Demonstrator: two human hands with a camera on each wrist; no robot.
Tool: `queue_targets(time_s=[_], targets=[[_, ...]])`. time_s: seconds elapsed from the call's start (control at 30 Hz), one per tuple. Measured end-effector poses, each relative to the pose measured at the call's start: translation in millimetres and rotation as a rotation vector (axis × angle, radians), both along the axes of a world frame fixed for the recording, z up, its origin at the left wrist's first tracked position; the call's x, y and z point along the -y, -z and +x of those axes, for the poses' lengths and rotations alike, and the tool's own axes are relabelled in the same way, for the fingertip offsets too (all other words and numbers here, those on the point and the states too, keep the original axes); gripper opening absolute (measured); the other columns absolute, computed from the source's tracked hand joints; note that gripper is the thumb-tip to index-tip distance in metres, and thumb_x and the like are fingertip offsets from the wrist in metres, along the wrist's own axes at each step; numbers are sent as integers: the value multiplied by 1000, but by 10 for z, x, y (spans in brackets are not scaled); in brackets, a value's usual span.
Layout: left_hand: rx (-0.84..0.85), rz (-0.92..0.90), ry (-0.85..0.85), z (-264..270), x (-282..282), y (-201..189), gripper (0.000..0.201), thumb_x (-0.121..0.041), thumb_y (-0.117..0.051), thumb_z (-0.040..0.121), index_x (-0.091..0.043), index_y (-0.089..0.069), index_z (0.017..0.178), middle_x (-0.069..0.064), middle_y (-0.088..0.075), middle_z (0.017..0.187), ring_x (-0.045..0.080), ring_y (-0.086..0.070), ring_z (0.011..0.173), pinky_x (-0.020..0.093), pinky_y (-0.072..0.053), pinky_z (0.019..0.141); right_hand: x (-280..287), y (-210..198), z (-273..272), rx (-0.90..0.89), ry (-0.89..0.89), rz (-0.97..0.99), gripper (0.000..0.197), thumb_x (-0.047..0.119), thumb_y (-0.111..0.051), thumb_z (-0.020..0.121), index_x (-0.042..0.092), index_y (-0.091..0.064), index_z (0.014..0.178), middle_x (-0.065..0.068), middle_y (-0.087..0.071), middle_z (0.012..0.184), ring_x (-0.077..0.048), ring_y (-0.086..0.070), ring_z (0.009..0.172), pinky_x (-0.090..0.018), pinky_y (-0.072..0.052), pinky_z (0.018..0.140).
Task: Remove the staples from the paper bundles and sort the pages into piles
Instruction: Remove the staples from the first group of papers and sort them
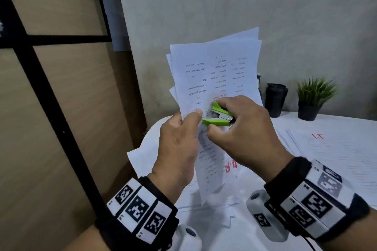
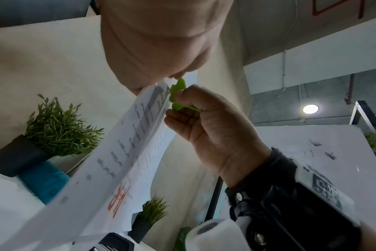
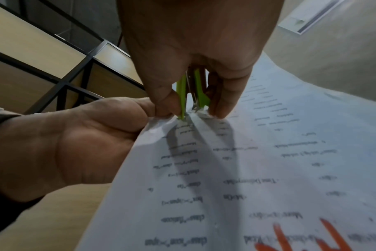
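A bundle of printed white pages (image 1: 216, 71) with red marker letters stands upright in the air in front of me. My left hand (image 1: 179, 138) pinches its left edge between thumb and fingers, also visible in the right wrist view (image 3: 75, 144). My right hand (image 1: 242, 128) squeezes a green staple remover (image 1: 219, 115) whose metal teeth bite into the paper right beside the left thumb. In the right wrist view the staple remover (image 3: 191, 95) meets crumpled paper (image 3: 247, 169). The left wrist view shows the remover (image 2: 178, 95) against the page edge (image 2: 118, 161).
A white table (image 1: 336, 124) carries stacks of pages (image 1: 334, 149), one marked in red. A black cup (image 1: 275, 99) and a potted plant (image 1: 314, 98) stand at the back by the grey wall. A wood-panelled partition with black frame (image 1: 51, 87) is on the left.
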State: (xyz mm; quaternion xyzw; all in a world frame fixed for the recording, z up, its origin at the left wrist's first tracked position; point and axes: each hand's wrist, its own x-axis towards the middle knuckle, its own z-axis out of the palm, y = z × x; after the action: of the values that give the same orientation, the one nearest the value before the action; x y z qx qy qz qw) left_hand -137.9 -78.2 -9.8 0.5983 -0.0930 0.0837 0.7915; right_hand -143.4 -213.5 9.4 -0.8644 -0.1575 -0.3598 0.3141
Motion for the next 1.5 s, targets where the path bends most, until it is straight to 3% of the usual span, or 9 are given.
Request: queue_targets(time_s=[0.17, 0.37, 0.6, 0.77, 0.93, 1.1, 1.2, 1.37, 1.5], targets=[[24, 2, -43, -25, 7, 2, 23, -32, -59, 98, -21, -79, 102, 18, -77, 109, 50, -66, 112, 66, -51, 100, -32, -18, 6, 39, 23, -39, 33, 30, -66, 70, 28, -34, 62, 5, -40, 62, -14, -38, 68, -14, -30, 60], [26, 9, -50, -53, 26, -5, 24, -22, -55, 106, -16, -78, 106, 14, -79, 107, 41, -72, 106, 57, -58, 95, -42, -60, 23, -17, 47, -117, 20, 31, -61, 74, 15, -55, 64, 2, -49, 61, -20, -47, 66, -35, -42, 61], [-66, 31, -86, 42, -55, 18, 22, -19, -53, 106, -15, -75, 105, 8, -81, 99, 23, -77, 84, 34, -64, 66, 17, -196, 31, -175, 37, -124, 28, 33, -70, 74, 23, -66, 99, 6, -60, 95, -16, -56, 89, -27, -45, 76], [-142, -28, -119, 142, -244, -42, 19, -22, -56, 106, -19, -74, 112, -3, -82, 102, 21, -79, 93, 39, -65, 77, 474, -171, 124, -469, -27, 160, 42, 26, -77, 74, 29, -71, 116, 16, -66, 96, -12, -65, 93, -29, -54, 79], [-194, -108, -164, 227, -479, -94, 14, -12, -63, 101, -12, -74, 110, 1, -82, 103, 27, -78, 97, 39, -65, 77, 1076, 396, -21, -894, 163, -501, 26, 47, -73, 62, 28, -64, 78, 13, -68, 66, -4, -61, 59, -22, -48, 56], [-225, -109, -185, 253, -494, -59, 12, -6, -67, 98, -12, -72, 107, 4, -82, 102, 31, -78, 97, 49, -64, 83, 1232, 711, -159, -989, 121, -820, 41, 59, -73, 66, 47, -50, 97, 20, -60, 104, -1, -58, 92, -18, -49, 78], [-184, -70, -201, 210, -446, -80, 12, -8, -69, 98, -15, -72, 107, 1, -82, 102, 30, -78, 97, 52, -64, 83, 1044, 322, -117, -737, 144, -796, 45, 55, -72, 79, 37, -58, 118, 18, -62, 117, -3, -59, 104, -23, -49, 91], [-19, 33, -208, 2, -268, -180, 12, -13, -66, 101, -17, -73, 110, -2, -81, 106, 27, -78, 98, 56, -63, 87, 251, -259, -105, -272, -107, -32, 9, 29, -69, 92, 26, -77, 91, 15, -72, 79, -3, -66, 72, -26, -56, 70], [139, 108, -233, -156, -151, -255, 16, -11, -66, 100, -19, -75, 110, -3, -81, 105, 23, -78, 95, 52, -65, 85, -141, -260, -25, -143, -123, 136, 9, 34, -73, 88, 26, -77, 85, 16, -73, 79, 0, -66, 78, -23, -54, 75]])
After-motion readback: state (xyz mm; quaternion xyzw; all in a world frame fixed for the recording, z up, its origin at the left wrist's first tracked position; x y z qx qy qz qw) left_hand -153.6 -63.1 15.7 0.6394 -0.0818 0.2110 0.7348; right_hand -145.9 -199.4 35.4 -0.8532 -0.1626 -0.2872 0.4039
